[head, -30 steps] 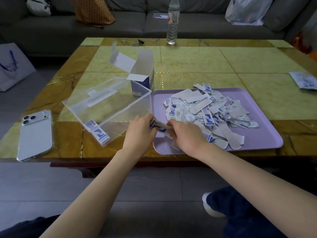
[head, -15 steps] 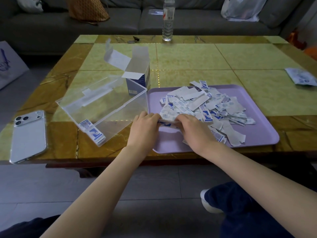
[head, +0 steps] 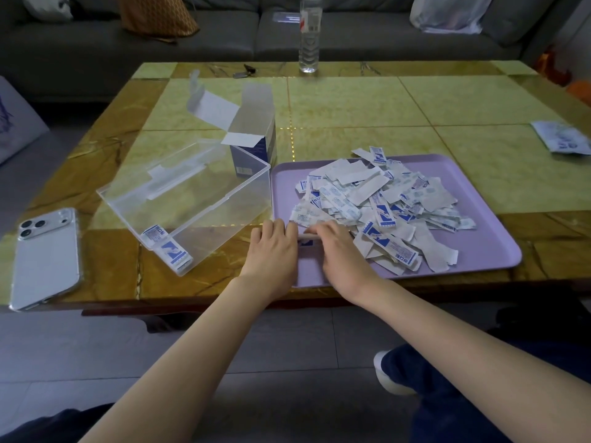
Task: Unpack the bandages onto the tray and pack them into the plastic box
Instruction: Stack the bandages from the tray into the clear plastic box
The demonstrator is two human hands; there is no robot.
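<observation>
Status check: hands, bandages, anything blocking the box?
Left hand and right hand both pinch a small stack at the tray's near-left corner. Few bandages in box; big pile on tray. Box open, nothing between it and hands.

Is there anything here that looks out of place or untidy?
Nothing damaged. The bandages lie in a loose heap on the tray; only a few sit in the plastic box, in its near corner. One printed packet lies alone at the table's far right edge, apart from the tray.
</observation>
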